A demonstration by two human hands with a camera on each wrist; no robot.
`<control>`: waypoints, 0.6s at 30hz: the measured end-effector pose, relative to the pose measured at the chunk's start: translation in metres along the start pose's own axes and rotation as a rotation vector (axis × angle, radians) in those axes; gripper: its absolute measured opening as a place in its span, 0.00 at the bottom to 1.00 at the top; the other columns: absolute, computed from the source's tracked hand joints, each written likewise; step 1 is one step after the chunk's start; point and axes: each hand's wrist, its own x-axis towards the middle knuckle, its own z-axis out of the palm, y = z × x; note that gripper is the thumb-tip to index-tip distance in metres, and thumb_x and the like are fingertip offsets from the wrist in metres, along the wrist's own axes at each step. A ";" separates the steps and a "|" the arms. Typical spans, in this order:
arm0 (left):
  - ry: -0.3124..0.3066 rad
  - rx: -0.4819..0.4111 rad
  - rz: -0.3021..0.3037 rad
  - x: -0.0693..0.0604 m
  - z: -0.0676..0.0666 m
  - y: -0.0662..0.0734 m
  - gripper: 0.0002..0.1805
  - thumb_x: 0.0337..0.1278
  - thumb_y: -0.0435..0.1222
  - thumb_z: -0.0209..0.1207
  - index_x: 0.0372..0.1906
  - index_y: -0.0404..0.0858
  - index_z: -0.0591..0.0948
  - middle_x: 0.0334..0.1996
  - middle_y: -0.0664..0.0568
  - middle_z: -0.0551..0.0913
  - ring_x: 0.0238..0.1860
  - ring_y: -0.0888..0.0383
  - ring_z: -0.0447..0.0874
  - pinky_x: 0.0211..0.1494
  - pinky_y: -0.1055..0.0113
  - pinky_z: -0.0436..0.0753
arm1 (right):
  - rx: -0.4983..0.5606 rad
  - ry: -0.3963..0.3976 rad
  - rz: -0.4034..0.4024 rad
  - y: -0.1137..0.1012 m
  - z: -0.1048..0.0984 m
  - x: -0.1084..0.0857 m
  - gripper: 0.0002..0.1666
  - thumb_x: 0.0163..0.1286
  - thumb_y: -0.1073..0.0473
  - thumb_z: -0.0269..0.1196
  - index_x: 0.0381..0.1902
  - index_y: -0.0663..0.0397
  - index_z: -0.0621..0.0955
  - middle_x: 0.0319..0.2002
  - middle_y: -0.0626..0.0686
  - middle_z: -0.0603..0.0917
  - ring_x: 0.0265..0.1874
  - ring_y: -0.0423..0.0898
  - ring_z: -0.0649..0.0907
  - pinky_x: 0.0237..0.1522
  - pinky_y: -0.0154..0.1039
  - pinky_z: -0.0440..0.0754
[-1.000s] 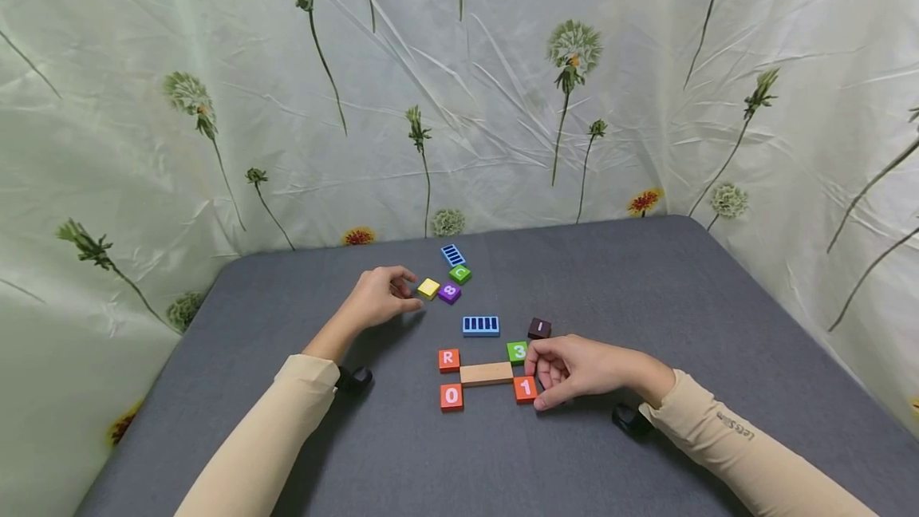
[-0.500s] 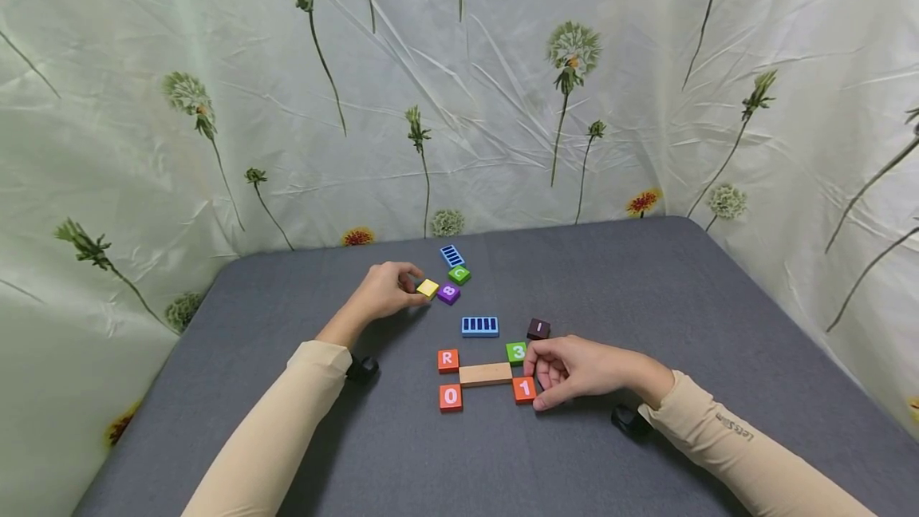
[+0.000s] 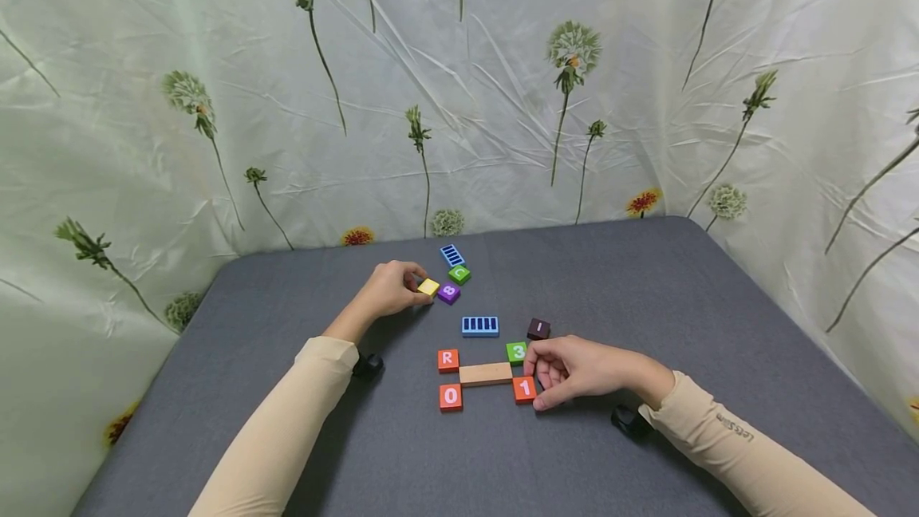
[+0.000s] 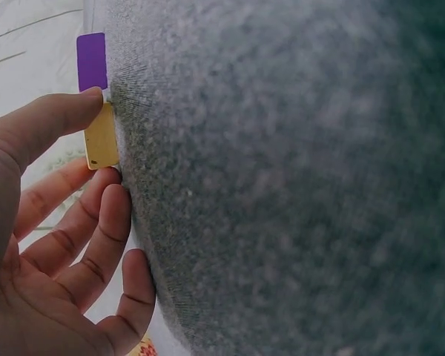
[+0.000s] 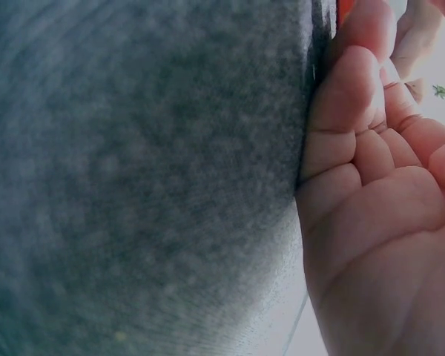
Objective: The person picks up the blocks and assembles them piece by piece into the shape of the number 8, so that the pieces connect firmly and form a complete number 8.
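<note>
Pinches yellow block (image 3: 428, 286) with left hand (image 3: 392, 289); best drawn clear of purple block (image 3: 448, 294). Curls right hand (image 3: 585, 372) by red 1 (image 3: 524, 390); cannot tell if gripping.

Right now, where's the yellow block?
In the head view, the yellow block is just left of centre, toward the far edge of the table, pinched by the left hand, with the purple 8 block immediately right.

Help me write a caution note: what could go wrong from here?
The left hand's grip on the yellow square block might nudge the close-by purple square block marked 8. The right hand's grip, right beside the orange-red square block marked 1, could push it into the tan rectangular wooden bar.
</note>
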 end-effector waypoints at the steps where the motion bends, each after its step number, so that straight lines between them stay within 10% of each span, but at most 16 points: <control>1: 0.001 -0.004 0.000 0.001 0.000 0.000 0.23 0.60 0.43 0.77 0.57 0.37 0.87 0.39 0.47 0.90 0.36 0.55 0.83 0.40 0.63 0.79 | -0.002 0.001 0.000 0.000 0.000 0.000 0.22 0.67 0.50 0.78 0.49 0.51 0.80 0.31 0.40 0.81 0.28 0.32 0.76 0.32 0.27 0.74; 18: 0.009 -0.019 -0.020 -0.004 0.000 0.001 0.19 0.60 0.43 0.76 0.53 0.39 0.88 0.40 0.47 0.89 0.38 0.54 0.83 0.43 0.61 0.79 | 0.010 0.013 -0.012 -0.001 -0.001 -0.001 0.21 0.67 0.53 0.77 0.49 0.56 0.80 0.30 0.43 0.79 0.28 0.33 0.76 0.32 0.27 0.73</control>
